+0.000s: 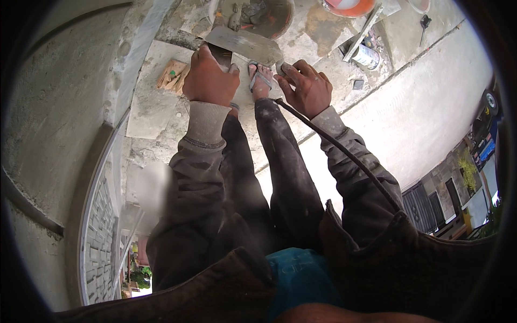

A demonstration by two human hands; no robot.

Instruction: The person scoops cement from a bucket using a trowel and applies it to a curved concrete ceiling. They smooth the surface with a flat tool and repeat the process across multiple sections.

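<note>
My left hand grips a dark tool beside a long, plaster-smeared metal blade; whether these form one trowel I cannot tell. Near the blade's right end, my right hand has curled fingers around a small pale piece that I cannot make out. A thin dark cord or strap runs from beside this hand down across my right sleeve. My sandalled foot stands on the dusty floor below the blade.
A bucket with grey mix lies ahead, an orange bucket farther right. A white can, a pale batten and torn brown paper lie on the floor. A concrete wall rises at left.
</note>
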